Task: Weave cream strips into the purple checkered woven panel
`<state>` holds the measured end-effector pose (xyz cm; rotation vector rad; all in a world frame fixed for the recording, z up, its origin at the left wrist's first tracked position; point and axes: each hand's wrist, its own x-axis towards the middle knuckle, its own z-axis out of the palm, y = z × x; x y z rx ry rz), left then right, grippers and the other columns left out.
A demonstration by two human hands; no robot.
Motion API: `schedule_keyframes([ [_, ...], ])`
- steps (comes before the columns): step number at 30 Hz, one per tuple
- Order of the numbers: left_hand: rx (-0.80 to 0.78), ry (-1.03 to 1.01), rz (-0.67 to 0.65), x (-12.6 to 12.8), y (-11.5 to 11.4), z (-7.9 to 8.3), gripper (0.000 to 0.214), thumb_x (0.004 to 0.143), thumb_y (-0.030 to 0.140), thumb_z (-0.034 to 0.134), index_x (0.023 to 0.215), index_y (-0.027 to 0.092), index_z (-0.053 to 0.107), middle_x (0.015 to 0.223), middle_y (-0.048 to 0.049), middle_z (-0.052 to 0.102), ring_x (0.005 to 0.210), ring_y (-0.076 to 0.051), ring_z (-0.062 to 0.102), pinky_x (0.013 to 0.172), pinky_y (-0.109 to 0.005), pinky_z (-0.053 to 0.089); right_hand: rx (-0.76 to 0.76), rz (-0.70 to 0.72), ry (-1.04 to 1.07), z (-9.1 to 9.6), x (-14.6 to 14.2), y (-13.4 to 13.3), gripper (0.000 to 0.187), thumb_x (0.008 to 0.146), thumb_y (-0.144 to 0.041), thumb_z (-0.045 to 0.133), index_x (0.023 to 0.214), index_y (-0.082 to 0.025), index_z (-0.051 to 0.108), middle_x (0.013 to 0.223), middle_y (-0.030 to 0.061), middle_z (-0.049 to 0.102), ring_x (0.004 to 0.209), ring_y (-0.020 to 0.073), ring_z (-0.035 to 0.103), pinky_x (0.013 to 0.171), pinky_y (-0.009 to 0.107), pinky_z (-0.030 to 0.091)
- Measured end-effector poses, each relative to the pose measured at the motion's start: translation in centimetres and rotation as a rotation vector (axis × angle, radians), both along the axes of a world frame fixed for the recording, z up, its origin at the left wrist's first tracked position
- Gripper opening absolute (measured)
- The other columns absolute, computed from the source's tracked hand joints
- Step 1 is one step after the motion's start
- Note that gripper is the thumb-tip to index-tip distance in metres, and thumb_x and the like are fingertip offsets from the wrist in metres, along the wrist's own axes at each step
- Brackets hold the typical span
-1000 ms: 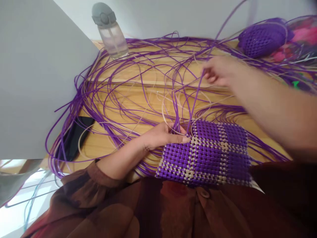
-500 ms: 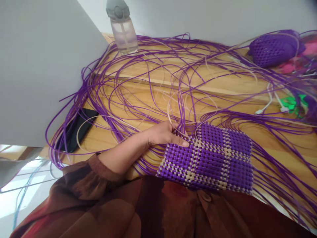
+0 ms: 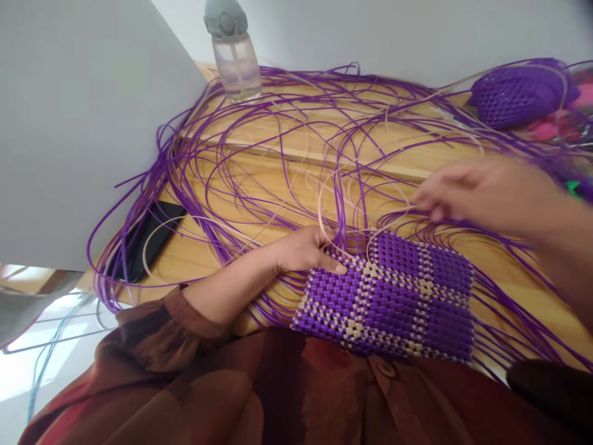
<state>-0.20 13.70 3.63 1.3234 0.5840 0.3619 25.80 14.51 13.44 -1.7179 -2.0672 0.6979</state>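
Note:
A woven panel (image 3: 398, 303) of purple and beige plastic cord lies against my body at the table's front edge, with loose strands running out on its sides. My left hand (image 3: 310, 250) grips its upper left edge, thumb on top and fingers hidden underneath. Over the table at the right is my right hand (image 3: 482, 191), smeared by motion, its fingers pinched together. A beige cord (image 3: 393, 215) runs from the panel's top edge up to those fingertips.
Purple strands (image 3: 241, 117) sprawl across the wooden table (image 3: 259, 167). At the back stands a water bottle (image 3: 236, 62). A dark phone (image 3: 152, 238) lies under strands at the left. A purple woven piece (image 3: 519, 96) sits back right, by pink items (image 3: 556, 127).
My right hand has come into view from the right, with a beige cord at its fingertips. My left hand keeps its hold on the panel; the thumb has shifted slightly left.

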Motion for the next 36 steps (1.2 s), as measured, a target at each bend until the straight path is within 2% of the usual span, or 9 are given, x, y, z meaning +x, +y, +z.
schedule_keyframes([
  [2, 0.058, 0.007, -0.002, -0.2, 0.1, 0.1, 0.026, 0.067, 0.027, 0.081, 0.091, 0.015, 0.077, 0.090, -0.0041, 0.072, 0.084, -0.019, 0.065, 0.084, -0.031, 0.050, -0.053, 0.316, -0.123, -1.7, -2.5, -1.5, 0.023, 0.090, -0.042, 0.060, 0.088, -0.024, 0.074, 0.081, 0.0013, 0.072, 0.071, 0.0142, 0.063, 0.068, 0.031, 0.043],
  [5, 0.079, 0.059, -0.020, -0.6, 0.4, 0.4, 0.027, 0.063, 0.031, 0.085, 0.084, 0.016, 0.076, 0.080, -0.0014, 0.069, 0.076, -0.016, 0.061, 0.075, -0.027, 0.048, 0.079, 0.402, -0.254, -4.0, -6.0, -3.5, 0.028, 0.093, -0.036, 0.054, 0.077, -0.019, 0.067, 0.077, 0.0048, 0.069, 0.072, 0.0175, 0.060, 0.067, 0.032, 0.039],
  [13, -0.209, -0.024, -0.078, -0.5, 0.5, 0.6, 0.027, 0.058, 0.031, 0.088, 0.069, 0.013, 0.071, 0.066, 0.0004, 0.064, 0.063, -0.010, 0.052, 0.068, -0.025, 0.043, 0.036, 0.282, -0.071, -4.2, -6.3, -5.3, 0.029, 0.090, -0.037, 0.057, 0.068, -0.019, 0.059, 0.063, -0.0008, 0.061, 0.058, 0.0117, 0.052, 0.060, 0.026, 0.035],
  [19, -0.134, 0.013, 0.006, 0.0, 0.2, -0.3, 0.030, 0.059, 0.031, 0.086, 0.077, 0.011, 0.072, 0.071, 0.0004, 0.065, 0.068, -0.011, 0.055, 0.075, -0.027, 0.045, 0.219, 0.108, -0.181, -5.8, -6.8, -5.5, 0.011, 0.083, -0.026, 0.056, 0.074, -0.020, 0.057, 0.060, -0.0023, 0.060, 0.052, 0.0114, 0.050, 0.057, 0.026, 0.033],
  [23, -0.094, 0.003, 0.018, 0.1, 0.0, -0.2, 0.023, 0.065, 0.025, 0.082, 0.081, 0.011, 0.072, 0.075, 0.0000, 0.065, 0.074, -0.012, 0.056, 0.078, -0.026, 0.045, 0.163, -0.071, -0.214, -6.3, -6.3, -4.1, 0.012, 0.078, -0.027, 0.059, 0.068, -0.021, 0.057, 0.056, -0.0023, 0.060, 0.051, 0.0126, 0.051, 0.054, 0.026, 0.032],
  [26, -0.096, -0.008, 0.030, 0.1, -0.1, 0.0, 0.019, 0.068, 0.021, 0.079, 0.083, 0.011, 0.073, 0.075, 0.0008, 0.063, 0.073, -0.011, 0.055, 0.079, -0.025, 0.045, 0.179, -0.059, -0.227, -6.9, -5.8, -3.5, 0.015, 0.080, -0.031, 0.063, 0.070, -0.021, 0.060, 0.057, -0.0019, 0.061, 0.051, 0.0136, 0.053, 0.052, 0.026, 0.033],
  [29, -0.146, -0.043, 0.040, 0.2, -0.2, 0.0, 0.021, 0.067, 0.019, 0.079, 0.085, 0.011, 0.074, 0.078, 0.0005, 0.065, 0.074, -0.011, 0.056, 0.080, -0.026, 0.045, 0.356, 0.072, -0.120, -7.6, -5.8, -3.7, 0.009, 0.083, -0.023, 0.063, 0.091, -0.019, 0.064, 0.069, -0.0009, 0.066, 0.059, 0.0136, 0.060, 0.057, 0.025, 0.042],
  [33, -0.179, -0.090, 0.043, 0.3, -0.2, -0.4, 0.023, 0.064, 0.018, 0.082, 0.085, 0.012, 0.075, 0.078, 0.0004, 0.067, 0.075, -0.011, 0.057, 0.082, -0.026, 0.046, 0.684, 0.269, -0.070, -7.7, -5.8, -3.7, 0.025, 0.086, -0.012, 0.062, 0.110, -0.018, 0.063, 0.097, 0.0064, 0.072, 0.089, 0.0178, 0.068, 0.081, 0.028, 0.053],
  [36, -0.204, -0.112, 0.033, 0.3, -0.1, -0.5, 0.023, 0.065, 0.018, 0.082, 0.086, 0.012, 0.075, 0.079, -0.0003, 0.069, 0.077, -0.011, 0.059, 0.084, -0.026, 0.046, 0.888, 0.390, -0.153, -7.3, -5.2, -3.2, 0.037, 0.082, -0.010, 0.069, 0.118, -0.016, 0.061, 0.108, 0.0111, 0.071, 0.098, 0.0219, 0.067, 0.089, 0.033, 0.055],
])
